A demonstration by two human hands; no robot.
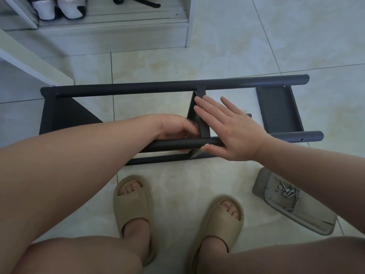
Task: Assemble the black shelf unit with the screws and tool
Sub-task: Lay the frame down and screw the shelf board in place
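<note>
The black shelf unit [138, 87] lies on its side on the tiled floor, its long round posts running left to right. A middle shelf panel [199, 99] stands between the posts. My right hand [229, 131] lies flat against that panel, fingers straight, thumb under the near post [296, 135]. My left hand [175, 127] is curled at the panel's left side just above the near post; what its fingers hold is hidden. A silver screw head [207, 144] shows on the near post at the panel. Loose screws [289, 192] lie on a grey tray [308, 218] at the right.
A white shoe cabinet [118, 36] with shoes stands at the back. A white board edge [29, 60] juts in from the left. My two feet in beige slippers [132, 202] stand just in front of the shelf unit.
</note>
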